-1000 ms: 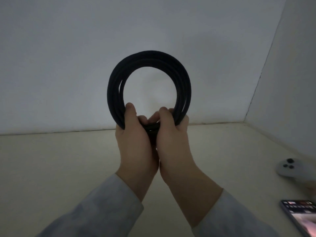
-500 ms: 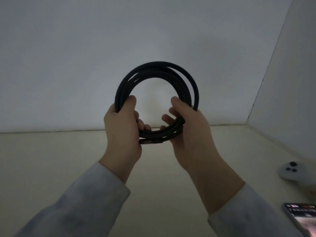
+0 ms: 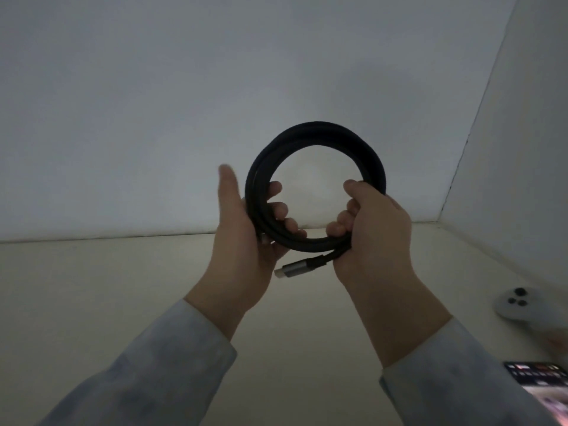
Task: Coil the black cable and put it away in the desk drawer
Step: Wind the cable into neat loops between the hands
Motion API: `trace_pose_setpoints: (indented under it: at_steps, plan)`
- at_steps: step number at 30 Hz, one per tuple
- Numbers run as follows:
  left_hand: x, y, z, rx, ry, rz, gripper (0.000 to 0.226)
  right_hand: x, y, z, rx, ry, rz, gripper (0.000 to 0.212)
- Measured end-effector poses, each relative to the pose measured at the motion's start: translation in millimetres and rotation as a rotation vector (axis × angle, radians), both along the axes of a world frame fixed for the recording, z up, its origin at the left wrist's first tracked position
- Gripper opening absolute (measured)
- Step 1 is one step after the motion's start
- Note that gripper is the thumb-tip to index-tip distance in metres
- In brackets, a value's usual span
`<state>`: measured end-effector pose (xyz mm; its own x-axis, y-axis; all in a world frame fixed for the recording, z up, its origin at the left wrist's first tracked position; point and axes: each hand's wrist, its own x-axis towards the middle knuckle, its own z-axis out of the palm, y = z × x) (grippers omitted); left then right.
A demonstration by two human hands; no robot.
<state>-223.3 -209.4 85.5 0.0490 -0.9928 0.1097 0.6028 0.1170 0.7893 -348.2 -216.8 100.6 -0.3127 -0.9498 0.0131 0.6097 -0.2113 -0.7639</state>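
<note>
The black cable (image 3: 316, 132) is wound into a round coil of several loops, held upright in the air above the pale desk top (image 3: 92, 302). My left hand (image 3: 242, 241) cups the coil's left side, its fingers curled through the ring and its thumb sticking up free. My right hand (image 3: 372, 229) grips the lower right of the coil, fingers wrapped round the strands. A grey metal plug (image 3: 292, 269) on the cable's end juts out leftward under the coil, between my hands. No drawer is in view.
A white game controller (image 3: 519, 305) lies at the right edge of the desk top. A phone (image 3: 538, 382) with a lit screen lies near the bottom right corner. White walls close off the back and the right side.
My hands have moved apart along the coil and a little to the right. The left thumb has lifted off the cable. The grey plug has swung out below the coil.
</note>
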Motion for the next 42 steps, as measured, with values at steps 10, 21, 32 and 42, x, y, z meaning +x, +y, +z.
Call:
trace_pose_setpoints:
  at_steps: [10, 21, 32, 42]
  plan:
    - [-0.3, -3.4, -7.6, -0.017, 0.003, 0.023, 0.019, -13.4, -4.9, 5.8, -0.005, -0.059, -0.053, 0.011]
    - [-4.0, 12.3, 0.3, -0.095, 0.080, -0.016, 0.074, 0.6, 0.2, 0.9, -0.014, -0.190, -0.069, 0.008]
    - [-7.8, 18.2, 2.6, -0.119, 0.394, 0.071, 0.069, 18.8, 8.7, -1.1, -0.076, -0.202, -0.039, 0.011]
    - [-0.9, 13.4, 8.9, -0.014, 0.250, 0.231, 0.050, 37.6, 21.3, -8.4, -0.154, 0.069, -0.080, 0.012]
